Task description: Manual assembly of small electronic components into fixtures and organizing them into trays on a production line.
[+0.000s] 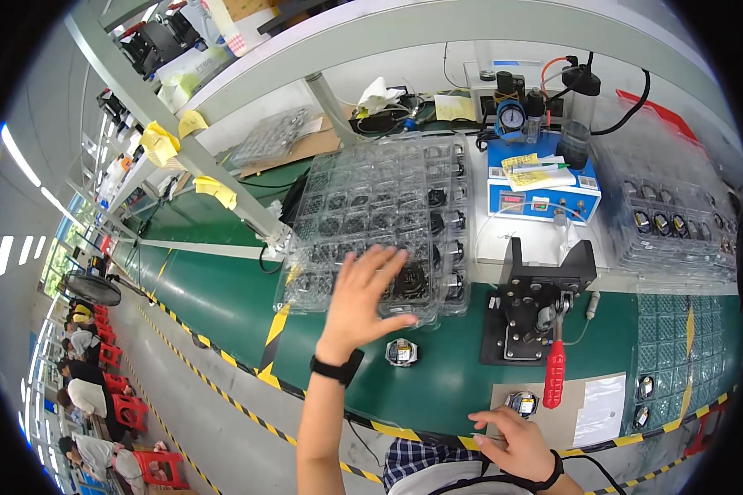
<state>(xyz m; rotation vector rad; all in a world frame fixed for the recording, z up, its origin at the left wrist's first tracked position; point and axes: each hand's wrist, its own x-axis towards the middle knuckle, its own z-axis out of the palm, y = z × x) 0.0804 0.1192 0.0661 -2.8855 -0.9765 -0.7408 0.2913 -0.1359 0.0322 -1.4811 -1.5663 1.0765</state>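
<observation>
My left hand (pixel 362 299) is spread flat with fingers apart over the near end of a stack of clear plastic trays (pixel 363 177). Whether the fingertips touch the tray cannot be made out. Dark round parts sit in several tray pockets. Just below that hand, a small round black-and-silver part (pixel 402 352) lies on the green mat. My right hand (pixel 516 450) is at the bench's front edge, thumb and fingers apart, nothing visibly held. Beside its fingertips, a similar small part (pixel 522 403) rests on a brown cardboard sheet (pixel 508 389).
A black clamp fixture (pixel 524 318) with a red handle (pixel 555 375) stands right of centre. Behind it are a blue control box (pixel 541 186) and a pressure gauge (pixel 512 118). More stacked trays (pixel 669 206) stand at right, above a green-tinted tray (pixel 669 330). A metal post (pixel 235 194) rises at left.
</observation>
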